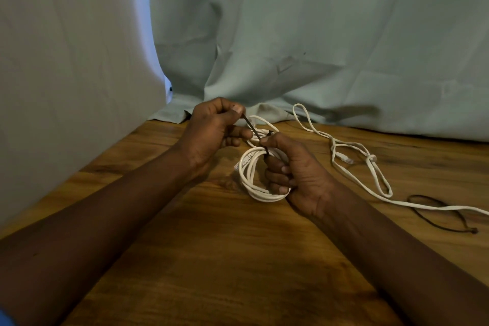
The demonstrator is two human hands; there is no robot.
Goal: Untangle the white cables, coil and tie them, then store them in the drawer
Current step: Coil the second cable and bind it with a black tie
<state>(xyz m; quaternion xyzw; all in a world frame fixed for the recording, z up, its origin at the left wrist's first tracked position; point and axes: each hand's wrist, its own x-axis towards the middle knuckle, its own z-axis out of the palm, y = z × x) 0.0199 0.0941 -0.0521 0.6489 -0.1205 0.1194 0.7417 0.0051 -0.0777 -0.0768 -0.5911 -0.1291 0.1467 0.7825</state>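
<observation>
Right hand [299,177] grips white cable coil [250,180] above table [211,259]. Left hand [211,127] pinches dark tie [254,131] wrapped around coil. Second cable [375,169] loose beside it.

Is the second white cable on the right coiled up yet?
No, the second cable lies loose and knotted on the table, while both hands work a dark tie on the coiled cable.

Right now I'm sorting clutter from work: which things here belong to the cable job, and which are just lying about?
Job: coil in right hand; black tie pinched by left hand; loose cable; spare tie.
Lying about: cloth; table.
</observation>
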